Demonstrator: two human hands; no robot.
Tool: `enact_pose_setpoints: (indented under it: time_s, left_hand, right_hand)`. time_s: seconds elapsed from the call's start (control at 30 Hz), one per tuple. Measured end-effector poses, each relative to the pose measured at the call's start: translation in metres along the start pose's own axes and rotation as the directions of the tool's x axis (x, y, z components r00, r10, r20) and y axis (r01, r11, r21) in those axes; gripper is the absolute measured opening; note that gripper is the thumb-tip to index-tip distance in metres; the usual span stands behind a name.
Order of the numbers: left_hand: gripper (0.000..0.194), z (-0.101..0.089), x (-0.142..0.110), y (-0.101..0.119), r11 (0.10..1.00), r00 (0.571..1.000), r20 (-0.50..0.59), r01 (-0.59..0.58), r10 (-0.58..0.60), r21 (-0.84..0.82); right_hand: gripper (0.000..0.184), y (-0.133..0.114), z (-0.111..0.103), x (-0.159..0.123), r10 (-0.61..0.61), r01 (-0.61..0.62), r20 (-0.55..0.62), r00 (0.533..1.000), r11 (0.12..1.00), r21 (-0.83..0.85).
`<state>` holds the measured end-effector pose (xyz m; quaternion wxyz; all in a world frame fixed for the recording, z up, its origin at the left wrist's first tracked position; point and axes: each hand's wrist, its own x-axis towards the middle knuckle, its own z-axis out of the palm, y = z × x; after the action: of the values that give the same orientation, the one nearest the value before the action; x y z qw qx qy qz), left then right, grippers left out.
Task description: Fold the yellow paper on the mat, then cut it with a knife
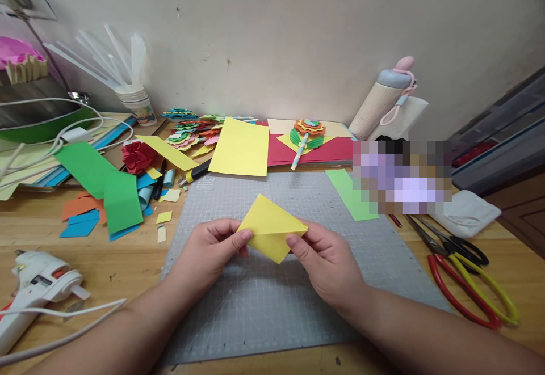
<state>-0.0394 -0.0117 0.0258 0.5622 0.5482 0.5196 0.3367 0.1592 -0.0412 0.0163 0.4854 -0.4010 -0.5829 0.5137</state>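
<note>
A small yellow piece of paper [272, 224] with a crease across it is held up between both hands over the grey cutting mat [255, 312]. My left hand [219, 244] pinches its left corner, thumb on top. At the right, my right hand [326, 256] grips the other side with the thumb pressed on the front. The fingers behind the paper are partly hidden. Beyond the hands, a larger yellow sheet [240, 148] leans at the mat's far edge, and a paper flower [309, 131] with green leaves lies beside it.
Left are a glue gun [42, 284] with its cord, green paper strips [121, 199], a red crumpled paper [138, 156] and a utility knife [198, 172]. Right lie a light green strip [351, 196], large scissors [464, 290] and a bottle [378, 102]. A cup [138, 105] holds white sticks.
</note>
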Motion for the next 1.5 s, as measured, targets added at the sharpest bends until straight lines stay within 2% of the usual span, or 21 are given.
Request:
enact_pose_setpoints:
  time_s: [0.17, 0.33, 0.4, 0.53, 0.7, 0.8, 1.0, 1.3, 1.5]
  left_hand:
    - [0.030, 0.000, -0.001, 0.000, 0.999, 1.000, 0.030, -0.006, 0.005, 0.035]
    - [0.024, 0.001, -0.003, -0.003, 0.994, 0.987, 0.145, -0.063, 0.075, -0.090]
    - [0.027, 0.000, -0.003, -0.003, 0.990, 0.986, 0.123, -0.099, 0.111, -0.098]
    - [0.020, -0.002, -0.006, -0.001, 0.987, 0.985, 0.071, -0.161, 0.159, 0.024]
    - [0.019, -0.001, -0.009, 0.001, 0.977, 0.980, 0.060, -0.194, 0.190, 0.084]
    - [0.018, -0.001, -0.009, 0.001, 0.981, 0.982, 0.053, -0.182, 0.179, 0.067]
    - [0.019, 0.000, -0.010, 0.003, 0.993, 0.992, -0.035, -0.122, 0.122, 0.007]
    - [0.014, 0.000, -0.010, 0.003, 0.975, 0.975, -0.008, -0.223, 0.223, 0.011]
    - [0.014, -0.001, -0.009, 0.000, 0.960, 0.964, -0.041, -0.259, 0.264, 0.106]
  right_hand:
    - [0.026, -0.004, 0.000, -0.001, -0.003, 0.000, -0.036, 0.999, 0.996, -0.084]
    - [0.030, -0.004, -0.001, -0.002, 0.045, -0.060, -0.093, 0.995, 0.984, -0.170]
    - [0.033, -0.003, -0.001, -0.003, 0.078, -0.085, -0.041, 0.996, 0.973, -0.213]
    - [0.032, -0.003, -0.001, -0.004, 0.082, -0.052, 0.088, 0.993, 0.951, -0.304]
    - [0.026, -0.002, 0.000, -0.003, 0.081, -0.040, 0.146, 0.986, 0.963, -0.265]
    - [0.026, -0.001, 0.000, -0.002, 0.085, -0.047, 0.147, 0.986, 0.969, -0.242]
    - [0.028, -0.002, -0.001, -0.002, 0.048, -0.017, 0.114, 0.992, 0.966, -0.256]
    - [0.026, -0.001, 0.000, -0.001, 0.050, -0.022, 0.095, 0.994, 0.961, -0.275]
    - [0.022, -0.002, -0.002, -0.003, 0.046, -0.014, 0.124, 0.991, 0.969, -0.248]
